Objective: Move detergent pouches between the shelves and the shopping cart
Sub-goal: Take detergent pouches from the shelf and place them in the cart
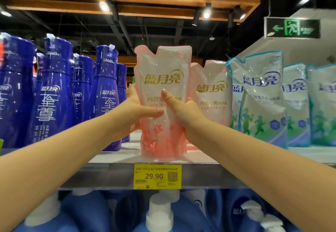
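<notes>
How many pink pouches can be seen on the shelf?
2. One pink pouch stands at the shelf front, gripped by the left hand and right hand. The second pink pouch stands behind, to its right. Others may be hidden.

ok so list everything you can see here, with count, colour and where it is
held pouch: one, pink and white, upright at the shelf's front edge, between both hands
second pink pouch: one, pink and white, on the shelf just right of and behind the held one
teal pouches: at least four, white with teal edges, right end of the shelf
dark bottles: several, deep blue, left part of the shelf
price tag: one, yellow, on the shelf edge below the held pouch
jugs: several, blue with white caps, lower shelf
exit sign: one, green, upper right
left hand: gripping the held pouch's left side
right hand: gripping its right side
</notes>
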Available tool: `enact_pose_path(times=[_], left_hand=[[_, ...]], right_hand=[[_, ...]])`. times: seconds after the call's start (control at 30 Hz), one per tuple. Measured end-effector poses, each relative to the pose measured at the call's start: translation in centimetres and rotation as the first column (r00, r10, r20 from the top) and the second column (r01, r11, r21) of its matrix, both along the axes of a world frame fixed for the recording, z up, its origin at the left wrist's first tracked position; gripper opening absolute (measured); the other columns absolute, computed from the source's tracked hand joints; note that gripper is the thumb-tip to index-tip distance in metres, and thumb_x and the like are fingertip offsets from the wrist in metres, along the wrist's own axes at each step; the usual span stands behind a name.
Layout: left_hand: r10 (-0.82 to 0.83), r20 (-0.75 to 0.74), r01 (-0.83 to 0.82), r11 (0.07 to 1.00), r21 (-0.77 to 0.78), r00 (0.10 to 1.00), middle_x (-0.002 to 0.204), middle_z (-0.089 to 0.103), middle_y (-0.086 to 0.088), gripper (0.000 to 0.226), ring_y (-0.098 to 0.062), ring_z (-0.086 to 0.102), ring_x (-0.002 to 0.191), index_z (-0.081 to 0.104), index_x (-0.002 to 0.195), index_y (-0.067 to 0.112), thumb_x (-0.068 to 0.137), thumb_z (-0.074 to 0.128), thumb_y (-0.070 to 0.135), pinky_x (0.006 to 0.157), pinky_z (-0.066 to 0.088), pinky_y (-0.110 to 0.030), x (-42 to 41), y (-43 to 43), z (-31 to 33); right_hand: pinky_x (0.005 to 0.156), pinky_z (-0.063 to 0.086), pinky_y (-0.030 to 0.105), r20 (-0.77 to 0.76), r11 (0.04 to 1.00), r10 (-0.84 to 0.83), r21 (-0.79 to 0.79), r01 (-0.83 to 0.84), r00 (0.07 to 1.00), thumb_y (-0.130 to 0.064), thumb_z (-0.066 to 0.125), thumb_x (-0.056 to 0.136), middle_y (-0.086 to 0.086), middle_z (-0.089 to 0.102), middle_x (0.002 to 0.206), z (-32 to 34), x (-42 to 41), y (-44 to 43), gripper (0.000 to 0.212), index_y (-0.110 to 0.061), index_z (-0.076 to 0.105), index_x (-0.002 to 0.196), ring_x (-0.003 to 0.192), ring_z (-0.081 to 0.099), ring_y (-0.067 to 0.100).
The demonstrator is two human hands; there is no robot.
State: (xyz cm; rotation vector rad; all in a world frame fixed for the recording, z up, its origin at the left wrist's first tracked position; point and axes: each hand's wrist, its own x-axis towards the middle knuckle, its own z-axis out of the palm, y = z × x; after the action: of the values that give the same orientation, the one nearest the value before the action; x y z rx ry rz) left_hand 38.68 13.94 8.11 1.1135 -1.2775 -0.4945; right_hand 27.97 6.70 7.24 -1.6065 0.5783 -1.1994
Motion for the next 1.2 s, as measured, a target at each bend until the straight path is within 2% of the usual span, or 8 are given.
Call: enact_pose_path(times=[0.1,0.23,0.4,0.6,0.8,0.97,1.1,1.2], left_hand=[[0.034,-0.021,-0.034,0.999,-0.012,0.999,0.124,0.05,-0.003,0.102,-0.025,0.058,0.103,0.009,0.143,0.039,0.072,0.07,0.0,0.076,0.055,-0.044,0.0,0.1,-0.1],[0.315,0.117,-0.289,0.937,-0.195,0.942,0.137,0.042,-0.005,0.105,-0.021,0.051,0.114,0.003,0.145,0.037,0.072,0.075,0.012,0.089,0.048,-0.036,-0.1,1.4,0.1],[0.504,0.169,-0.377,0.793,-0.479,0.847,0.138,0.037,0.003,0.081,-0.003,0.036,0.116,0.017,0.142,0.031,0.081,0.068,0.018,0.074,0.03,-0.007,-1.4,3.1,-0.8],[0.524,0.165,-0.339,0.728,-0.596,0.836,0.122,0.049,0.013,0.039,0.002,0.047,0.106,0.044,0.124,0.032,0.089,0.058,0.025,0.084,0.037,-0.015,-6.6,4.4,-2.8],[0.384,0.141,-0.231,0.768,-0.597,0.912,0.1,0.054,0.03,0.031,0.015,0.052,0.094,0.048,0.114,0.044,0.086,0.051,0.032,0.076,0.037,0.003,-17.6,8.0,-4.8],[0.185,0.156,-0.067,0.825,-0.562,0.97,0.095,0.061,0.026,0.028,0.011,0.057,0.093,0.05,0.101,0.055,0.081,0.048,0.035,0.079,0.041,-0.006,-30.8,11.2,-8.1],[0.006,0.119,0.056,0.86,-0.507,0.993,0.088,0.062,0.027,0.021,0.013,0.058,0.079,0.056,0.098,0.049,0.082,0.049,0.037,0.076,0.043,-0.009,-42.2,13.3,-11.3],[-0.194,0.084,0.211,0.879,-0.428,0.977,0.087,0.067,0.02,0.02,0.0,0.063,0.084,0.061,0.096,0.044,0.084,0.049,0.034,0.082,0.05,-0.024,-50.4,14.3,-14.3]], right_hand=[[0.105,0.039,0.049,-0.004,1.0,0.005,-0.004,-0.005,1.0,-0.058,0.069,0.071,0.012,0.043,0.141,-0.2,-0.6,0.0,0.102,-0.013,0.017,0.147,0.125,0.046,0.032],[0.105,0.036,0.042,0.033,0.982,-0.143,-0.118,0.146,0.989,-0.062,0.066,0.07,0.007,0.036,0.142,0.0,-1.8,0.0,0.088,-0.019,0.026,0.137,0.127,0.039,0.027],[0.108,0.035,0.047,0.093,0.919,-0.272,-0.27,0.287,0.958,-0.053,0.066,0.077,0.003,0.032,0.139,0.2,-3.4,1.8,0.077,-0.025,0.027,0.136,0.129,0.035,0.024],[0.093,0.036,0.019,0.199,0.761,-0.366,-0.498,0.416,0.909,-0.037,0.064,0.085,-0.011,0.042,0.12,-0.7,-9.8,6.0,0.051,-0.029,0.042,0.13,0.111,0.04,0.003],[0.087,0.036,0.015,0.358,0.616,-0.525,-0.466,0.635,0.772,-0.05,0.056,0.078,-0.023,0.052,0.103,-5.5,-21.3,12.2,0.026,-0.041,0.048,0.101,0.107,0.048,0.003],[0.087,0.034,0.015,0.321,0.426,-0.735,-0.467,0.775,0.597,-0.054,0.052,0.077,-0.026,0.049,0.099,-9.9,-33.5,18.3,0.028,-0.038,0.048,0.1,0.103,0.046,0.004],[0.089,0.04,0.027,0.244,0.258,-0.88,-0.476,0.841,0.408,-0.057,0.044,0.076,-0.018,0.053,0.097,-13.0,-44.1,22.7,0.036,-0.031,0.054,0.1,0.098,0.05,0.009],[0.088,0.043,0.036,0.126,0.195,-0.952,-0.455,0.869,0.28,-0.048,0.052,0.081,-0.011,0.056,0.097,-15.7,-51.9,25.8,0.022,-0.031,0.054,0.096,0.099,0.052,0.013]])
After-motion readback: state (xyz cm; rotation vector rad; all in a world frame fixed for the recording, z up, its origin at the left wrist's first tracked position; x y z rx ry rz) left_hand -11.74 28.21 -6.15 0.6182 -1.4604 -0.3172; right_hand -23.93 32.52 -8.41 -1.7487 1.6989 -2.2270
